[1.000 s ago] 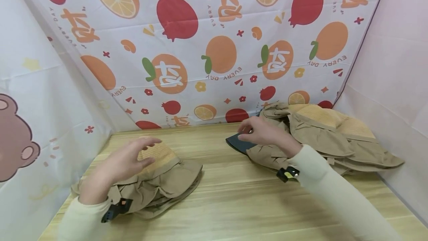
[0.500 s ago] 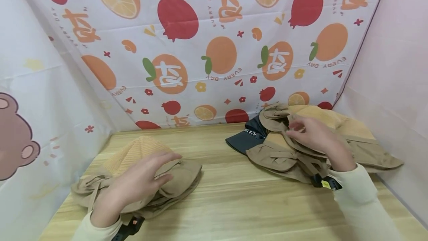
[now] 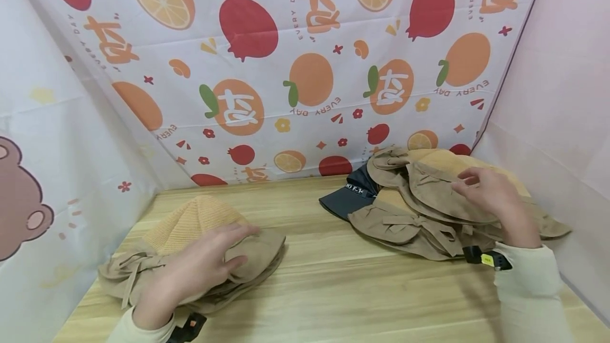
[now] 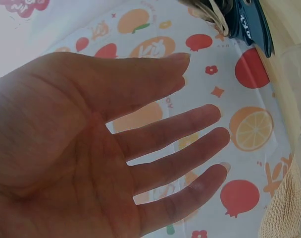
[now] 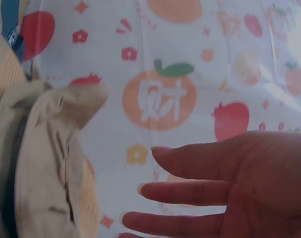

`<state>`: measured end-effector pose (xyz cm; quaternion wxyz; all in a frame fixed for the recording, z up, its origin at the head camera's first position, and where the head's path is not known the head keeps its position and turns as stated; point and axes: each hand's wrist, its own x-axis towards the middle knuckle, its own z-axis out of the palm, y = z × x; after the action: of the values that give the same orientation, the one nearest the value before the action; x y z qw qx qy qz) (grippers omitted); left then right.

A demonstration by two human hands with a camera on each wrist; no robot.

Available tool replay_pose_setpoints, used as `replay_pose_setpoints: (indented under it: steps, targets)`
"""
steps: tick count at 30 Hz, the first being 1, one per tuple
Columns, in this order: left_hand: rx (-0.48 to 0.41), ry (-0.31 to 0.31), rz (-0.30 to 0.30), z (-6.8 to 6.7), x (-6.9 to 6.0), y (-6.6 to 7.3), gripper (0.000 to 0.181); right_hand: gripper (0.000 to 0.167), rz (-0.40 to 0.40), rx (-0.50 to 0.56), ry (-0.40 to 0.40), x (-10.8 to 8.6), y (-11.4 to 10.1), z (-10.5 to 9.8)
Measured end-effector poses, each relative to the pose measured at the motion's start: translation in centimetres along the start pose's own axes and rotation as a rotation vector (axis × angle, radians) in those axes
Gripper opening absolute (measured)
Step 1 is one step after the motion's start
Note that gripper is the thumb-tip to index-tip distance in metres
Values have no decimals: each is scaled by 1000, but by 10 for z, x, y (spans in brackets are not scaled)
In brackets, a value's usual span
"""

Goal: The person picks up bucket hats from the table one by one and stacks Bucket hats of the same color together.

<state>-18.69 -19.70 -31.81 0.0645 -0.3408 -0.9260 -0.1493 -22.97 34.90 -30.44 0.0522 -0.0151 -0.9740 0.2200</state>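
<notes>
At the left of the table lies a sun hat (image 3: 200, 221) with a straw-coloured knit crown and a floppy tan brim, seemingly stacked on more brims. My left hand (image 3: 202, 263) hovers over its brim, fingers extended and holding nothing; the left wrist view shows that palm (image 4: 71, 144) bare. On the right is a heap of similar tan hats (image 3: 438, 195), with a dark navy cap (image 3: 350, 200) partly buried at its left side. Above the heap floats my right hand (image 3: 491, 195), fingers loosely bent around nothing. In the right wrist view its fingers (image 5: 185, 193) are apart from the hats.
A fruit-printed cloth (image 3: 267, 68) hangs behind the wooden table (image 3: 314, 290). Pale cloth walls (image 3: 572, 120) stand on both sides, the left one with a bear print (image 3: 21, 200).
My right hand has moved right, from over the navy cap to above the right part of the hat heap. The left hand has shifted slightly right and down over its hat.
</notes>
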Motion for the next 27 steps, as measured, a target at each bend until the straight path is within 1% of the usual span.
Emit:
replay_pose_setpoints:
  steps: [3, 6, 10, 13, 17, 19, 23, 27]
  targets:
    - [7, 15, 54, 2, -2, 4, 51, 59, 18, 26, -21, 2, 14, -1]
    - [7, 10, 71, 3, -5, 10, 53, 59, 29, 39, -39, 5, 30, -1]
    - [-3, -12, 56, 2, -9, 18, 57, 58, 54, 54, -53, 9, 51, 1]
    - [6, -12, 48, 0, -11, 23, 58, 58, 76, 58, -60, 12, 63, 2]
    - [31, -5, 38, -1, -12, 28, 59, 60, 100, 28, -66, 19, 71, 6]
    - [39, -6, 43, -1, -12, 29, 58, 62, 109, 15, -66, 22, 73, 8]
    - [38, -14, 52, 2, -10, 33, 55, 61, 123, 14, -30, 24, 74, 14]
    - [43, -15, 88, 10, -6, 37, 50, 53, 117, 23, 65, 25, 72, 20]
